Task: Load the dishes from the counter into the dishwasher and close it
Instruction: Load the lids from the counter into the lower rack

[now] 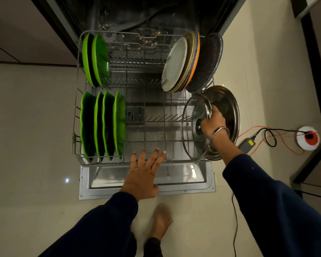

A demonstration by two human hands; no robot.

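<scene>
Right hand [212, 120] fingers curled round glass lid [195, 127] rim, upright beside steel plate [228, 108] in rack [76, 115]. Left hand [144, 175] fingers spread, over rack's front edge.

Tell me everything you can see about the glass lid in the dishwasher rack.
The glass lid is round and clear, with a metal rim and a dark knob at its centre. It stands on edge at the front right of the wire rack, in front of a steel plate. The right hand holds its rim.

A home kitchen: open dishwasher [146, 184] with a plate-filled rack [76, 127], tiled floor [35, 127], bare foot [161, 221].
</scene>
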